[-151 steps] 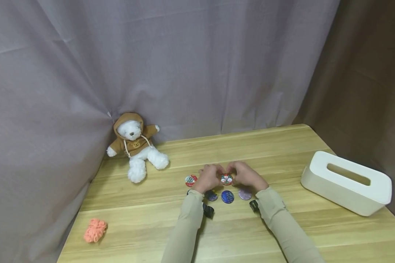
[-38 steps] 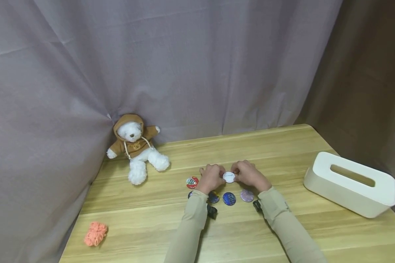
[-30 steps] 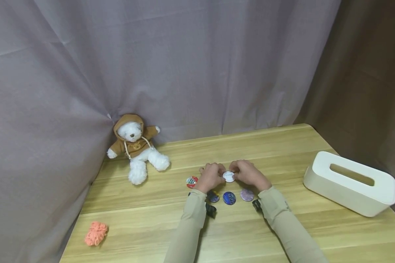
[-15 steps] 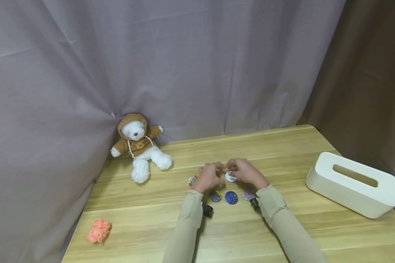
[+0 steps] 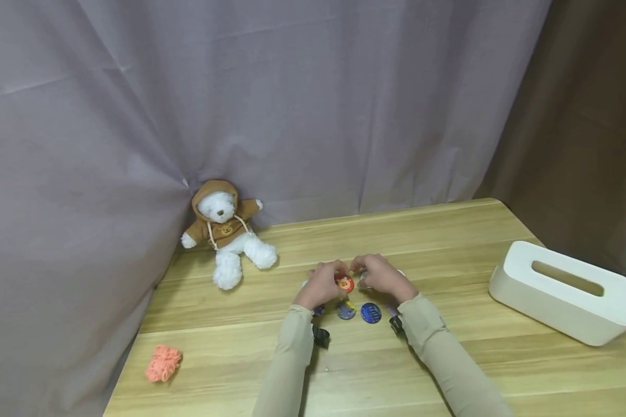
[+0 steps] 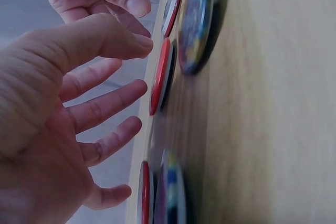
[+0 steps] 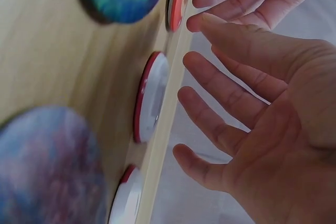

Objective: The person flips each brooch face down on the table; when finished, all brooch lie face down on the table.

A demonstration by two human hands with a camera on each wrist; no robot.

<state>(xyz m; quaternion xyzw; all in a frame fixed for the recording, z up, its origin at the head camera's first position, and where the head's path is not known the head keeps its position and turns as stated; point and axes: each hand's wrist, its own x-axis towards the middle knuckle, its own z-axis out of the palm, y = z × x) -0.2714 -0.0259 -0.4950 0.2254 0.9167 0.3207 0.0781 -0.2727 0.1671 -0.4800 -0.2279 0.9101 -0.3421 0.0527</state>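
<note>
The back curtain [image 5: 292,116] hangs beyond the far edge of the table [image 5: 229,347], the side curtain [image 5: 579,116] past its right edge. The teddy bear [image 5: 226,234] sits at the far left; the yarn bundle [image 5: 163,364] lies nearer, left of the bear. The tissue box [image 5: 563,298] stands at the right. Between bear and box, badges lie in 2 rows. Nearer are the left badge [image 5: 346,311] and, just right of it, the middle badge [image 5: 371,313]. Farther, the inner badge [image 5: 346,284] lies between the left hand [image 5: 320,285] and right hand [image 5: 385,278]; the outer badge [image 5: 401,272] is partly hidden beyond the right hand.
</note>
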